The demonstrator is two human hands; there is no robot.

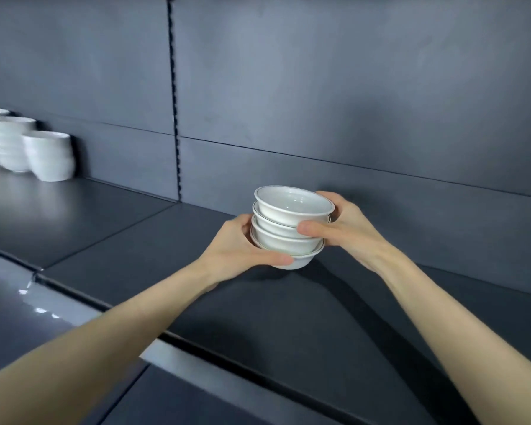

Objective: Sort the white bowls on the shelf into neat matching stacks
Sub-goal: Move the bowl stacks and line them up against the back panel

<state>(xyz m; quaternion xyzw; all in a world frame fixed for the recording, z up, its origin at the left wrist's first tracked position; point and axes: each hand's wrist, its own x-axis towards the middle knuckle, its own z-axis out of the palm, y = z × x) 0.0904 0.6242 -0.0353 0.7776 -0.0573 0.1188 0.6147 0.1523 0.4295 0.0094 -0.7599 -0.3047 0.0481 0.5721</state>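
Mid-shelf, near the back panel: stack of four white bowls (292,210), nested, slightly askew. The left hand (242,245) wraps its lower left side, thumb along the bottom bowl. The right hand (350,228) clasps the right side, thumb across the front. Contact with the dark shelf (380,302) unclear. White cups (48,156) stand far left.
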